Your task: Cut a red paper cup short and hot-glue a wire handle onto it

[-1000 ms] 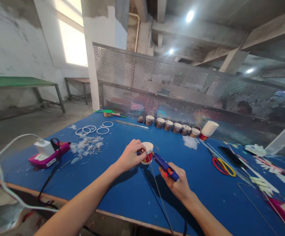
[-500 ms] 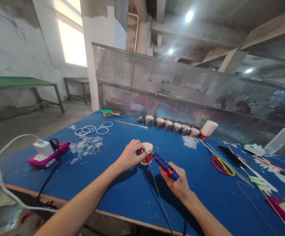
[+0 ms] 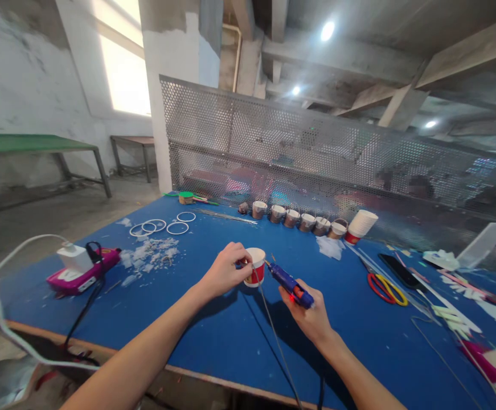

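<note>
My left hand [image 3: 224, 270] grips a small red and white paper cup [image 3: 256, 266] that stands on the blue table [image 3: 213, 336]. My right hand [image 3: 310, 316] holds a blue hot glue gun [image 3: 289, 283], its nozzle pointing left at the cup's side, just short of it. The gun's cord [image 3: 273, 336] trails toward me over the table's near edge.
A row of several small cups [image 3: 299, 219] and a stack of white cups [image 3: 362, 225] line the perforated metal screen [image 3: 316, 154]. White rings [image 3: 162, 226] and paper scraps [image 3: 149, 253] lie left. A pink power strip [image 3: 83, 270], scissors [image 3: 386, 287] and a phone [image 3: 404, 272] also sit on the table.
The glue gun has drawn slightly right, its nozzle a little off the cup. My left hand keeps its hold on the cup.
</note>
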{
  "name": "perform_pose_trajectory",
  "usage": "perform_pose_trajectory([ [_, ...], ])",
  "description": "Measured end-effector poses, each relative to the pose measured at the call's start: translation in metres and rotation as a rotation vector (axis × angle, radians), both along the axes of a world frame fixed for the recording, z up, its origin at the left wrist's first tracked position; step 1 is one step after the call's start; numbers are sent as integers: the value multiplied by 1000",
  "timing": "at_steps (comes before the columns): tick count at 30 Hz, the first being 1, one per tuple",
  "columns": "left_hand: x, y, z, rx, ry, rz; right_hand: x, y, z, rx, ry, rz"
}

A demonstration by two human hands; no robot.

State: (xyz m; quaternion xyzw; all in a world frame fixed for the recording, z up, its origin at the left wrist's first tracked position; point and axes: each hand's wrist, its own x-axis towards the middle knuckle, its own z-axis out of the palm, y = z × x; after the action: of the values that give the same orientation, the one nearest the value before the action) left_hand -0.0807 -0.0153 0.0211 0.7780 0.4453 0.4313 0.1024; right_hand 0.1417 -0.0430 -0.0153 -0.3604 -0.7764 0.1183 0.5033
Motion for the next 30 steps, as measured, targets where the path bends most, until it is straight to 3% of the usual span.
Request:
perform_pose_trajectory([
  [15, 0, -1, 3, -26, 9, 6, -1, 1, 0, -47, 11, 2],
  [21, -1, -1, 4, -10, 4, 16, 5, 0, 3, -211, 115, -64],
  [24, -1, -1, 3, -2, 7, 36, 10, 8, 2, -271, 191, -166],
  [27, 0, -2, 2, 9, 16, 30, 16, 26, -7, -258, 136, -272],
  [30, 0, -2, 1, 22, 25, 19, 19, 44, -20, -237, 67, -263],
])
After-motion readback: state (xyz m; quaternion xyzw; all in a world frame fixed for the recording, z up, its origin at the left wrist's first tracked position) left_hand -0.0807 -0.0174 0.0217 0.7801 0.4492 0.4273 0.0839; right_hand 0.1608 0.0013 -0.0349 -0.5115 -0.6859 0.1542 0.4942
